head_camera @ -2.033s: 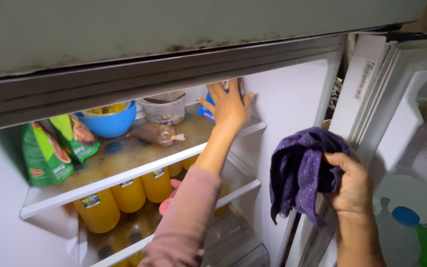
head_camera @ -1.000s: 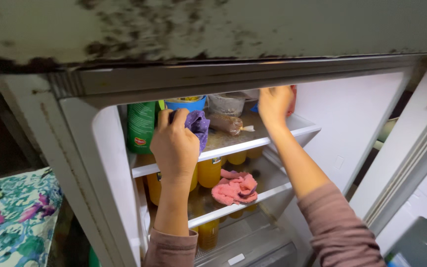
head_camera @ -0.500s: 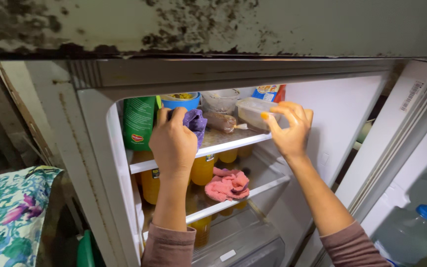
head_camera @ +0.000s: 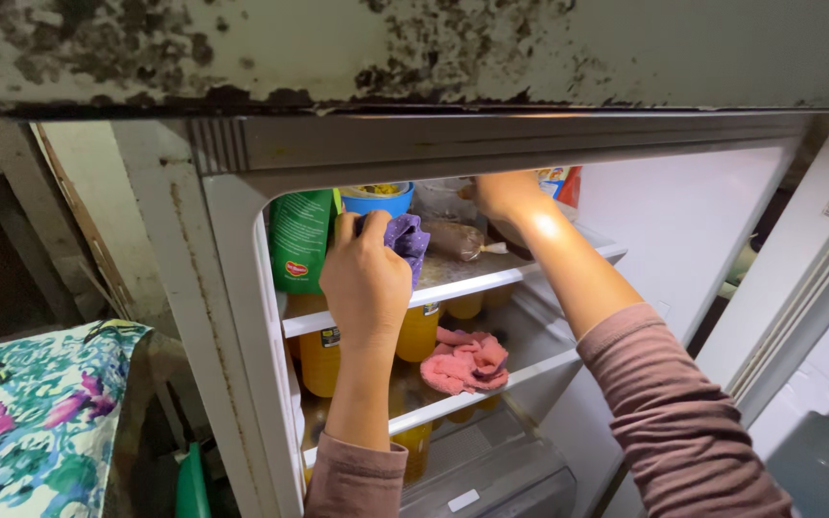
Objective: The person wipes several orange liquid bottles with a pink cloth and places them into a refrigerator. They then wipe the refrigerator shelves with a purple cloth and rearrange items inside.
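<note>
1. Nearest, left hand (head_camera: 367, 278) closed around the purple cloth (head_camera: 408, 240), bunching it against the front of the top glass shelf (head_camera: 472, 280); same place as half a second back, only a little lower and pressed closer to the shelf edge
2. Just behind, pink rag (head_camera: 464, 362) lying loose on the lower shelf beside the yellow bottles (head_camera: 418, 331), unmoved since the earlier views
3. Farther in, right hand (head_camera: 503, 195) now reaching deep over the top shelf toward the clear tub (head_camera: 445, 200); half a second ago curled at the shelf's right front edge; fingers hidden, so grip impossible to tell
4. Farthest, blue bowl (head_camera: 376, 199) and green pouch (head_camera: 301, 240) standing as before
5. Judged from this: wiping paused on the left, shelf items being shifted on the right to free the glass
</note>
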